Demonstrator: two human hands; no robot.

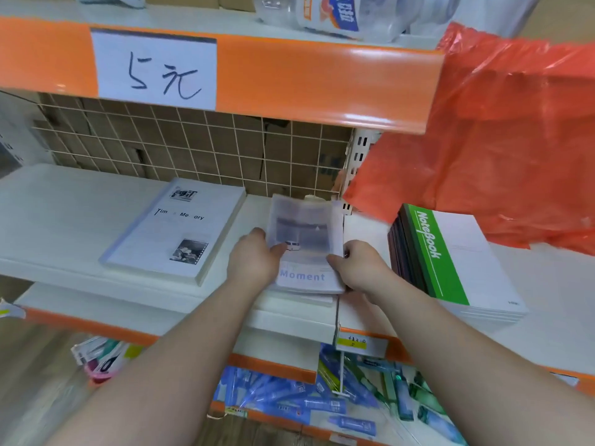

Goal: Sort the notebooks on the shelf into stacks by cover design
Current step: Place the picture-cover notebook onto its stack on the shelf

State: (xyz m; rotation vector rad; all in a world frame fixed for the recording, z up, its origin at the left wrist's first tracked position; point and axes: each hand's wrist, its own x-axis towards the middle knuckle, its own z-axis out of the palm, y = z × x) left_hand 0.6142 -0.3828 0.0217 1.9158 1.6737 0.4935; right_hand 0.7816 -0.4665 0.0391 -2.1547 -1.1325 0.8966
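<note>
Both hands hold a pale notebook marked "Moment" point(306, 239) over the middle of the white shelf point(64, 220). My left hand point(254, 259) grips its left edge, thumb on the cover. My right hand point(360, 268) grips its lower right corner. Under it lie more notebooks of the same kind point(309, 298). To the left lies a stack with the "Time Memory" cover point(174, 230). On the right sits a stack topped by a green and white "NoteBook" cover point(450, 255), with dark covers beneath it.
A red plastic bag point(499, 149) hangs over the right end of the shelf. A wire grid point(193, 146) backs the shelf. A price sign point(154, 69) sits on the orange shelf edge above. Blue packaged items point(306, 400) fill the lower shelf.
</note>
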